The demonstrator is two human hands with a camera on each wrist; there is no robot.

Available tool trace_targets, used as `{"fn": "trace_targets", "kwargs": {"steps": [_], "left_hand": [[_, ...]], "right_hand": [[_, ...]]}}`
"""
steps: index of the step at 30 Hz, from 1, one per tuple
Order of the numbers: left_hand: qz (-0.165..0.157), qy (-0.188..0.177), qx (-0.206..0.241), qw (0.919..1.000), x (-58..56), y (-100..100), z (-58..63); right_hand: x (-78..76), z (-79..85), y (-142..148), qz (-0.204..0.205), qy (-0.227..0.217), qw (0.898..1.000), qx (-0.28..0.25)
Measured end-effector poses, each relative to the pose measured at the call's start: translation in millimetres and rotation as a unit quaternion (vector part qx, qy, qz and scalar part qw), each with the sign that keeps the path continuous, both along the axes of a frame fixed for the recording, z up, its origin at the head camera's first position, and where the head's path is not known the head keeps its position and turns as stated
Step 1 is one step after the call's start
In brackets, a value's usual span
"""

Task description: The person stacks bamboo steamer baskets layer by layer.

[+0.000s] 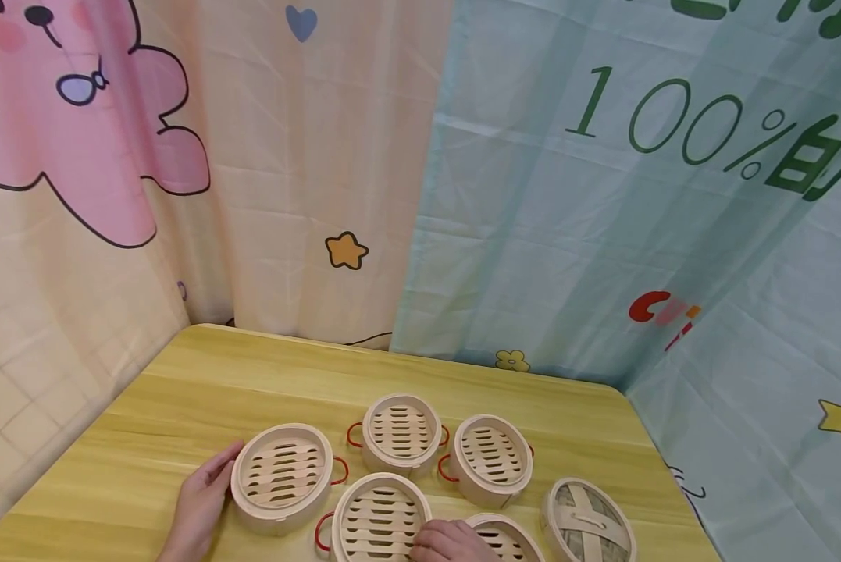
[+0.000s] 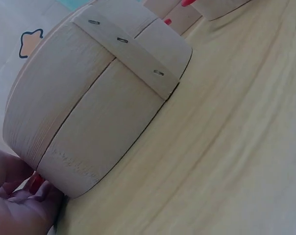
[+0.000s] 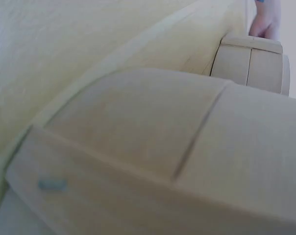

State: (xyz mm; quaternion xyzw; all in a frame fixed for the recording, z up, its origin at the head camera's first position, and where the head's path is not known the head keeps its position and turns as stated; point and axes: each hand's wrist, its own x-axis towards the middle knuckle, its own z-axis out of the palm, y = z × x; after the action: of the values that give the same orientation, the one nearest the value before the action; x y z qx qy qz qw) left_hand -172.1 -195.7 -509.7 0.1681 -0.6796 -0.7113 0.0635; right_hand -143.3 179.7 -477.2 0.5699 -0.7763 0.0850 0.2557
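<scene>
Several round bamboo steamer baskets with slatted bases and red side handles stand on the table. My left hand [image 1: 201,498] is at the left side of the leftmost bamboo steamer [image 1: 283,511]. In the left wrist view, its fingers [image 2: 37,203] pinch a red handle [image 2: 36,182] low on that steamer's wall. At the bottom of the head view, my right hand [image 1: 455,540] has its fingers curled at the right edge of the front middle steamer [image 1: 383,515], covering where its right handle would be. The right wrist view shows a steamer wall [image 3: 138,132] up close, without the right hand.
Two more steamers stand behind, one at the back middle [image 1: 400,431] and one to its right [image 1: 493,457]. Another steamer [image 1: 507,531] lies partly behind my right hand. A woven bamboo lid [image 1: 589,523] sits far right. Printed curtains [image 1: 308,156] hang along the table's [image 1: 293,359] back and sides.
</scene>
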Motion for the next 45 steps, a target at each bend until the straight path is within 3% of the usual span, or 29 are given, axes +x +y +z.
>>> {"fn": "trace_targets", "kwargs": {"steps": [5, 13, 19, 25, 32, 45], "left_hand": [[0.008, 0.009, -0.006, 0.9999, -0.4, 0, -2.4], [0.024, -0.011, -0.047, 0.9986, -1.7, 2, -6.2], [0.038, 0.008, -0.042, 0.9984, -1.3, 3, -7.3], [0.030, 0.015, -0.034, 0.9988, 0.6, 1, -9.0], [0.024, 0.012, -0.029, 0.9992, 0.1, 1, -8.9], [0.026, 0.020, -0.029, 0.9990, 0.2, 1, -9.7]], "right_hand": [[-2.9, -4.5, -2, 0.018, 0.014, 0.999, -0.025], [-8.5, -8.6, -5, 0.051, 0.043, 0.997, -0.046], [-13.8, -7.7, -8, 0.089, 0.084, 0.992, -0.034], [-18.3, -6.9, -9, 0.127, 0.107, 0.986, -0.020], [-17.4, -6.3, -9, 0.129, 0.120, 0.984, 0.003], [-13.5, -3.8, -1, 0.121, 0.124, 0.985, -0.008]]}}
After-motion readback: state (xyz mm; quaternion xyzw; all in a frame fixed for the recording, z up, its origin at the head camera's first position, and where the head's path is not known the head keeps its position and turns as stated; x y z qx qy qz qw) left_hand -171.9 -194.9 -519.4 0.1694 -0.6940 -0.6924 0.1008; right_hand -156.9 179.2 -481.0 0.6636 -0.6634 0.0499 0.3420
